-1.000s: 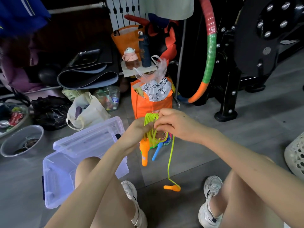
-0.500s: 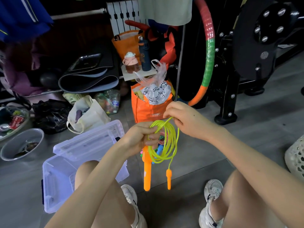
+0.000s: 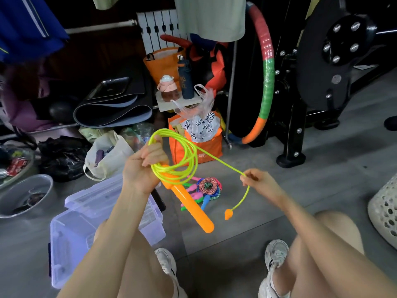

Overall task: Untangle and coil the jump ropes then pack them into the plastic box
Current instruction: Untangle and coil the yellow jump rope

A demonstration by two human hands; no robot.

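Observation:
My left hand [image 3: 142, 166] grips a coil of neon-yellow jump rope [image 3: 184, 155] together with its orange handle [image 3: 189, 203], which points down to the right. My right hand [image 3: 261, 182] pinches the rope's free end, stretched taut from the coil. Below that hand the end curves down to the second orange handle [image 3: 228, 214], which dangles. On the floor behind the handle lies a bundle of other jump ropes [image 3: 207, 188], multicoloured cord with pink, green and blue handles. The clear plastic box [image 3: 71, 237] stands open at the lower left, partly hidden by my left arm and knee.
An orange bag [image 3: 197, 145] stuffed with plastic bags stands just beyond the ropes. A hula hoop [image 3: 266, 82] leans on black gym equipment [image 3: 305, 117] at the right. A white perforated basket [image 3: 384, 207] sits far right. Bags, a metal bowl [image 3: 23, 194] and mats crowd the left.
My hands have moved apart: the right hand pulled the free end out to the right and down, the left hand lifted the coil. The other ropes now show on the floor.

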